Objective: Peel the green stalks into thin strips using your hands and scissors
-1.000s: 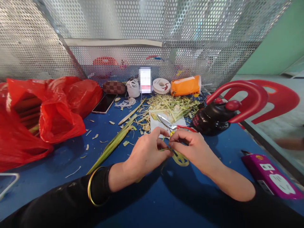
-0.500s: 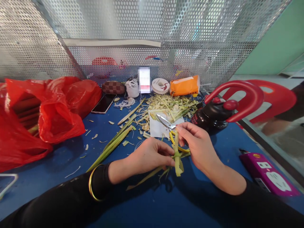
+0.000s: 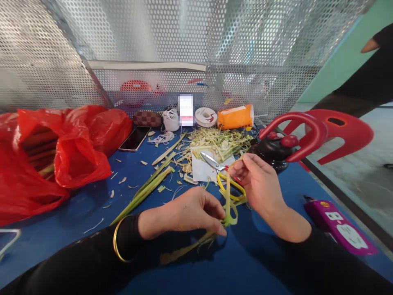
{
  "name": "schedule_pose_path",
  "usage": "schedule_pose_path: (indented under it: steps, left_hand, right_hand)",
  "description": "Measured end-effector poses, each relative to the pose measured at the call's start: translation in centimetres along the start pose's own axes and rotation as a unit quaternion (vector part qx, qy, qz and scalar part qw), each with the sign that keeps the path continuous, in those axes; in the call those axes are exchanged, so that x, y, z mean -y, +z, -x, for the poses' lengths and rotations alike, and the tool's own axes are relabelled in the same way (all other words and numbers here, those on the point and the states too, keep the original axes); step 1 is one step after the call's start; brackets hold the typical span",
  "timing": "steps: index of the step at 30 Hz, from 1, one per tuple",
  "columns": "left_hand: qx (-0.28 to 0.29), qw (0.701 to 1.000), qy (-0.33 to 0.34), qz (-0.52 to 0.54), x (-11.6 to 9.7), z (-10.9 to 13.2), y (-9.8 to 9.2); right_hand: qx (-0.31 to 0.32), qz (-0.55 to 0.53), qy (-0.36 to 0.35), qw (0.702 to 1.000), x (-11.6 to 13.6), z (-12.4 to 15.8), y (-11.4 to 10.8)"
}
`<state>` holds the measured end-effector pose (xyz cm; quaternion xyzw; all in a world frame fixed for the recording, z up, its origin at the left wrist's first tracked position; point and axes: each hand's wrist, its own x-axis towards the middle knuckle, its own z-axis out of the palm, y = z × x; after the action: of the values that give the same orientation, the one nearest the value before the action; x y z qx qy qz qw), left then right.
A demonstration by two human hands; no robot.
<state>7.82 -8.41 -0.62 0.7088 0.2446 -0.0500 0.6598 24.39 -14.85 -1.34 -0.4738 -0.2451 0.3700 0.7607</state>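
A green leaf strip (image 3: 228, 194) stands upright between my two hands, with a small loop at its lower end. My left hand (image 3: 196, 211) pinches the knotted base, and pale leaf ends trail out below it to the left. Higher up, my right hand (image 3: 260, 188) holds the strip's upper end between thumb and fingers. Behind the strip lie scissors (image 3: 232, 188) with yellow and red handles, their blades on a white paper (image 3: 201, 170). Long green stalks (image 3: 144, 192) lie to the left of my left hand.
Leaf scraps (image 3: 221, 141) are heaped behind the paper. Red plastic bags (image 3: 82, 155) stand at left, near a phone (image 3: 135, 138). A black bottle (image 3: 273, 153) and purple device (image 3: 340, 227) are at right. A person in dark clothes (image 3: 365, 78) stands beyond a red chair (image 3: 353, 131).
The leaf strip now shows an open loop near its base. My right hand has moved slightly to the right and up. A person has come into view at the upper right.
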Motion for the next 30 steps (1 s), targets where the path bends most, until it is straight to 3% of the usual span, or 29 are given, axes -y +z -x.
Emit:
schedule_pose_path:
  steps: [3,6,8,10,13,18,23,26,30]
  left_hand:
    - [0.0,0.998,-0.009,0.056,-0.2,0.1,-0.1]
    - [-0.034,0.993,-0.018,0.11,-0.9,0.3,-0.2]
    - [-0.071,0.988,-0.007,0.137,-1.4,0.5,-0.4]
    - [-0.115,0.98,0.017,0.164,-1.8,0.7,-0.6]
    - [-0.178,0.961,0.054,0.204,-2.1,1.0,-0.8]
    - [-0.232,0.938,0.105,0.236,-1.1,1.0,-0.4]
    - [-0.229,0.936,0.101,0.247,-0.1,1.1,0.3]
    - [-0.217,0.944,0.11,0.223,0.0,1.4,0.2]
    - [-0.243,0.95,0.122,0.154,0.2,1.3,-0.1]
  right_hand:
    - [-0.001,-0.02,-0.028,0.999,-0.1,-0.4,-0.2]
    - [0.031,0.008,-0.008,0.999,-0.5,-0.7,-0.3]
    - [0.049,0.075,-0.005,0.996,-0.6,-0.8,-0.4]
    - [0.039,0.174,-0.056,0.982,-0.4,-0.6,-0.4]
    - [0.032,0.322,-0.148,0.934,0.4,0.6,-0.2]
    - [0.203,0.357,-0.068,0.909,0.8,3.1,0.9]
    - [0.239,0.3,0.044,0.922,-0.2,3.7,1.5]
    - [0.269,0.312,0.013,0.911,-0.1,3.6,1.3]
    - [0.24,0.404,-0.062,0.88,0.0,3.4,0.9]
